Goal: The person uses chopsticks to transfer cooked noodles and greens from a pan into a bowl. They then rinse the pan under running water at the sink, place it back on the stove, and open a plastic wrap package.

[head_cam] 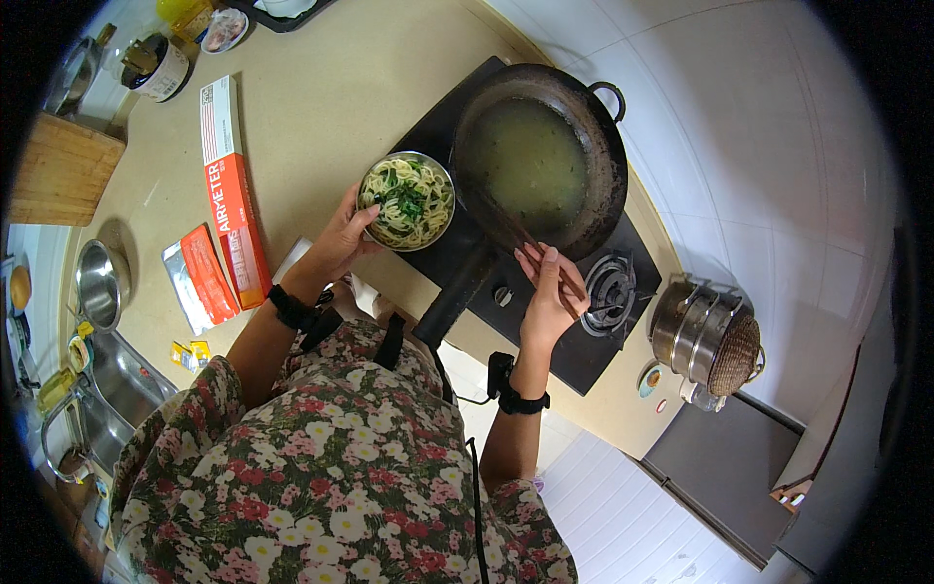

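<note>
In my left hand (349, 232) is a round metal bowl (450, 212), held by its rim at the stove's near left edge. Noodles with chopped greens (410, 201) fill it almost to the brim. My right hand (551, 292) grips a pair of dark wooden chopsticks (519, 232), whose tips point into the wok. The dark iron wok (609, 175) sits on the black gas stove (430, 139), just right of the bowl. Cloudy greenish broth (533, 164) with small bits afloat lies in it. Its long black handle (460, 292) points towards my body, between my hands.
An unlit burner (611, 294) lies right of my right hand, with a stacked metal steamer (697, 321) beyond. Leftwards on the counter are a long orange-and-white box (230, 197), an orange packet (204, 274), a metal basin (102, 285), a wooden cutting board (66, 171) and a sink (131, 365).
</note>
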The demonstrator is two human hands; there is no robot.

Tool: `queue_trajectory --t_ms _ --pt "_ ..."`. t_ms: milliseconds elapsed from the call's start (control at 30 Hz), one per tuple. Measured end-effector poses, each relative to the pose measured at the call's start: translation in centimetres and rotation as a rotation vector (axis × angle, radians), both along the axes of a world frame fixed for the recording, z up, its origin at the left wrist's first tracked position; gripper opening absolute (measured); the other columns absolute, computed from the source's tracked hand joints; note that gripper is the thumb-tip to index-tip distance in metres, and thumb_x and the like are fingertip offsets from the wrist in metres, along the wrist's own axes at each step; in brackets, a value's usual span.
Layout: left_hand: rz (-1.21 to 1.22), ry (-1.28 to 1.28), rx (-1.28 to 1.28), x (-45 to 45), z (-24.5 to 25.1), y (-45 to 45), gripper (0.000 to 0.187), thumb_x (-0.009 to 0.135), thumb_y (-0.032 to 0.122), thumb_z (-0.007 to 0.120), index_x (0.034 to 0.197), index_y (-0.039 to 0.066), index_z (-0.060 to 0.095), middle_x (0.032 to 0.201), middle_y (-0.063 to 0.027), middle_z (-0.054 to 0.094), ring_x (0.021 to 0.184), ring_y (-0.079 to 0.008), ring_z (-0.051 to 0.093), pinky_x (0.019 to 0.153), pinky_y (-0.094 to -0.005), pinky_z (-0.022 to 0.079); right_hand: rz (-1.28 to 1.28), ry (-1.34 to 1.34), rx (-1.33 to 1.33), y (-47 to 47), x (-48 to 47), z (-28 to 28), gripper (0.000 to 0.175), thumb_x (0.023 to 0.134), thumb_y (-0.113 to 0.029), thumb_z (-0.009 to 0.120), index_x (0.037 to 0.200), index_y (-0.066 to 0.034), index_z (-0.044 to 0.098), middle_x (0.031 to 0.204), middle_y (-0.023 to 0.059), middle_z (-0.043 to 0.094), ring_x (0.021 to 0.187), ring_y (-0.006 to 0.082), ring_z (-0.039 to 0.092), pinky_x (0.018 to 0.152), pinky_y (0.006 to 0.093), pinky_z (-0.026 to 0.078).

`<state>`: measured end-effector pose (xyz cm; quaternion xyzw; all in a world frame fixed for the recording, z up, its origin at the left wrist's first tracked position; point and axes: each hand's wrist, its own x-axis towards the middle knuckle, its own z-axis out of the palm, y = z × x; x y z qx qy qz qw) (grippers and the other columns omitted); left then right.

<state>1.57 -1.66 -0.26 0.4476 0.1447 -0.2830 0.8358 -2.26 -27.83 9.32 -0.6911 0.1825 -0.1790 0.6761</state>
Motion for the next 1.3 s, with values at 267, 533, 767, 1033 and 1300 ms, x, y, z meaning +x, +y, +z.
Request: queue_trajectory --t_ms 267,533,767,1033,1300 --pt "0.004 0.0 -0.005 -0.1 0.5 -0.1 0.055 0.1 0.025 0.051 0.148 0.018 0.025 0.134 -0.006 0.049 0.116 -0.0193 0.057 0.092 -0.0426 0.052 -0.06 -0.004 0.033 -0.2 -1.3 1.2 0.024 0.098 -0.009 0.057 0.096 0.0146 0.063 0.09 0.0235 0.068 0.084 0.0304 0.07 0.076 0.043 0.063" --pt "-0.016 -0.025 0.052 -0.1 0.5 0.0 0.054 0.102 0.026 0.043 0.15 0.014 0.021 0.139 -0.0093 0.046 0.121 -0.0239 0.054 0.098 -0.0443 0.051 -0.245 -0.021 -0.382 -2.6 -1.6 0.3 0.027 0.098 -0.014 0.058 0.1 0.0113 0.067 0.088 0.0184 0.071 0.079 0.0194 0.07 0.074 0.0307 0.06" --pt "-0.002 -0.02 -0.028 0.0 0.0 0.1 0.058 0.099 0.026 0.052 0.149 0.019 0.024 0.138 -0.0063 0.046 0.121 -0.022 0.054 0.097 -0.0468 0.05 -0.231 -0.033 -0.542 -3.8 -1.2 -0.7 0.024 0.098 -0.013 0.058 0.099 0.0084 0.07 0.086 0.0156 0.072 0.078 0.017 0.07 0.074 0.0287 0.059" --pt "-0.013 -0.005 -0.008 0.2 0.5 0.1 0.058 0.099 0.026 0.052 0.149 0.019 0.024 0.137 -0.0062 0.046 0.12 -0.0212 0.054 0.095 -0.0454 0.051 -0.179 0.044 -0.834 -5.0 1.0 -1.0 0.02 0.093 -0.012 0.064 0.099 0.0068 0.07 0.071 0.01 0.067 0.06 0.0093 0.057 0.054 0.0235 0.045" --pt "-0.003 -0.028 -0.048 0.1 0.0 0.0 0.058 0.099 0.025 0.052 0.149 0.017 0.023 0.137 -0.0075 0.046 0.119 -0.0219 0.055 0.095 -0.0457 0.052 0.037 -0.058 -0.73 -0.1 2.6 -2.4 0.014 0.088 -0.004 0.067 0.098 0.0053 0.07 0.074 0.0144 0.069 0.059 0.0106 0.062 0.056 0.025 0.049"
